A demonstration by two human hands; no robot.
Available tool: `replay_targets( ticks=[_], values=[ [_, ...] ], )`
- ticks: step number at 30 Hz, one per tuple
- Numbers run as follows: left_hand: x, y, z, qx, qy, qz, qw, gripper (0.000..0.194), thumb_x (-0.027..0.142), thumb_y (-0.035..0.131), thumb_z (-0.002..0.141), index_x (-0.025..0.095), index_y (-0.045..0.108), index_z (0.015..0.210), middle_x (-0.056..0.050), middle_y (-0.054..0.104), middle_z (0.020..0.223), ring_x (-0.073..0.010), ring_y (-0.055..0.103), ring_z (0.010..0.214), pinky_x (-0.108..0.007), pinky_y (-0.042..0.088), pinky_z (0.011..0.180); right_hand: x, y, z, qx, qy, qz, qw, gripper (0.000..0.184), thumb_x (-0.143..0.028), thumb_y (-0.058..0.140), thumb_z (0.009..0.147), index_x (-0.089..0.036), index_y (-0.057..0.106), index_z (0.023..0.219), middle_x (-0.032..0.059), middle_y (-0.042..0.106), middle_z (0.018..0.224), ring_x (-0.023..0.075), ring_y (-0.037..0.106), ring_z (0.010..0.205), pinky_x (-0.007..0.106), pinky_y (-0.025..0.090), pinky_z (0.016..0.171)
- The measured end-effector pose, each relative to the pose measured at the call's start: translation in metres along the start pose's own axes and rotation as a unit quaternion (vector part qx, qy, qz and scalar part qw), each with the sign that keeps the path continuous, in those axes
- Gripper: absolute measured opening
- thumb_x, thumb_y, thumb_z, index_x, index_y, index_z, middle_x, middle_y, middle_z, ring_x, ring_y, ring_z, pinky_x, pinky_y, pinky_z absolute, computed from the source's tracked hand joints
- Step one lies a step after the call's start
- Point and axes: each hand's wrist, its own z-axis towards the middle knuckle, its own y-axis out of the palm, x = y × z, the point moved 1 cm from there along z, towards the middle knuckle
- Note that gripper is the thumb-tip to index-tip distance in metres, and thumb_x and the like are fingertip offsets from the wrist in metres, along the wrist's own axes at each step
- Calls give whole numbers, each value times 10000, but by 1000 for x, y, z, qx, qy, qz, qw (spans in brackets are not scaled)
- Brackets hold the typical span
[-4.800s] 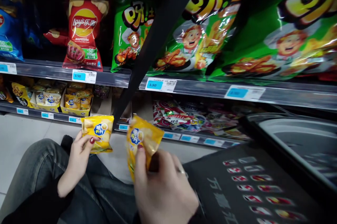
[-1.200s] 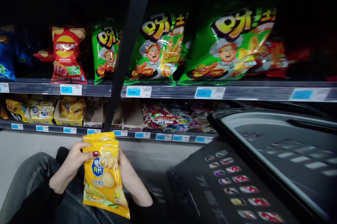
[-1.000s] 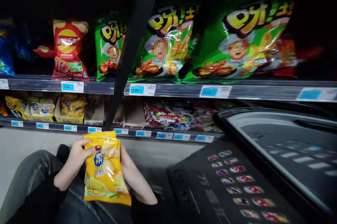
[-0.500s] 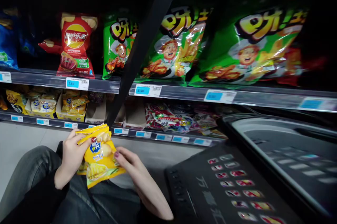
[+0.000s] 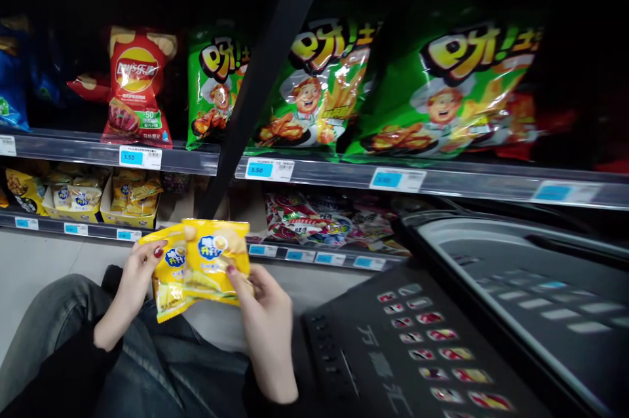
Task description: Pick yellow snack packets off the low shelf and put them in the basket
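In front of low store shelves (image 5: 189, 161), over a lap in faded denim (image 5: 49, 316), two yellow snack packs overlap. Left hand (image 5: 128, 290) pinches the left pack (image 5: 170, 305) near its top edge; right hand (image 5: 268, 326) grips the right pack (image 5: 216, 247), which laps over it, by its lower right, thumb on front. Fronts face the wearer, prob. b/c that's easiest for comparing. Both: glossy thin film, pillow-shaped, w/ crimped ends. Behind: puffy red bag (image 5: 140, 87) & green bags (image 5: 307, 107), faced out, prob. for display. At R: dark bin (image 5: 361, 313), stiff-looking walls, pale rim.
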Motion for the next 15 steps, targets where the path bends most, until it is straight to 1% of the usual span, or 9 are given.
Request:
replay_targets(
  ticks=[1, 2, 3, 5, 7, 9, 11, 13, 15],
  values=[
    [1, 2, -3, -3, 2, 7, 1000, 457, 555, 613, 663, 148, 709, 846, -119, 605, 989, -270, 520, 1013, -351, 404, 883, -7, -1, -6, 76, -81, -95, 989, 196, -357, 565, 794, -172, 583, 734, 32, 565, 625, 169, 511, 591, 280, 380, 535],
    [2, 3, -7, -8, 6, 15, 1000, 459, 554, 619, 659, 153, 707, 863, -120, 592, 1005, -273, 515, 1025, -356, 406, 886, -14, 1, -13, 133, -169, -196, 957, 140, -287, 551, 813, -179, 584, 731, 29, 541, 601, 164, 488, 580, 286, 353, 532],
    [3, 5, -10, -11, 10, 14, 1000, 462, 556, 618, 661, 156, 701, 877, -117, 584, 1005, -274, 519, 1022, -360, 416, 877, -20, 7, -22, 161, -254, -289, 909, 104, -219, 543, 820, -183, 590, 735, 29, 525, 585, 162, 465, 570, 297, 332, 534],
    [2, 9, -17, -13, 5, -23, 1000, 466, 562, 615, 662, 159, 680, 887, -105, 589, 979, -267, 546, 984, -360, 445, 842, -26, 25, -38, 141, -380, -414, 815, 115, -123, 523, 821, -179, 608, 768, 31, 511, 566, 162, 426, 546, 322, 308, 534],
    [0, 11, -20, -11, -37, -73, 997, 456, 560, 639, 643, 153, 650, 849, -89, 617, 898, -252, 584, 893, -349, 474, 782, -25, 45, -50, 93, -437, -455, 771, 152, -74, 493, 823, -157, 620, 839, 45, 535, 600, 169, 418, 547, 342, 312, 541],
    [0, 12, -20, -1, -104, -108, 989, 437, 536, 684, 607, 144, 615, 788, -67, 641, 789, -224, 605, 764, -327, 490, 694, -21, 60, -56, 64, -452, -446, 770, 175, -54, 488, 809, -123, 618, 902, 64, 568, 666, 180, 435, 579, 359, 331, 567],
    [1, 11, -17, 16, -143, -122, 982, 433, 515, 711, 582, 138, 590, 755, -39, 640, 690, -189, 594, 647, -298, 482, 605, -19, 66, -57, 13, -455, -401, 795, 201, -87, 506, 791, -111, 608, 963, 74, 592, 735, 194, 457, 635, 378, 354, 613],
    [3, 9, -12, 34, -142, -131, 981, 438, 514, 716, 571, 134, 581, 743, -17, 630, 632, -165, 574, 578, -275, 464, 550, -18, 62, -53, -44, -431, -320, 842, 210, -177, 514, 797, -144, 593, 988, 70, 599, 793, 215, 474, 710, 394, 372, 661],
    [4, 6, -8, 40, -133, -129, 982, 434, 517, 712, 571, 131, 581, 719, -10, 621, 592, -153, 559, 531, -261, 445, 508, -19, 50, -43, -29, -351, -241, 904, 171, -259, 509, 810, -174, 569, 947, 68, 581, 819, 225, 478, 763, 391, 386, 681]
  ],
)
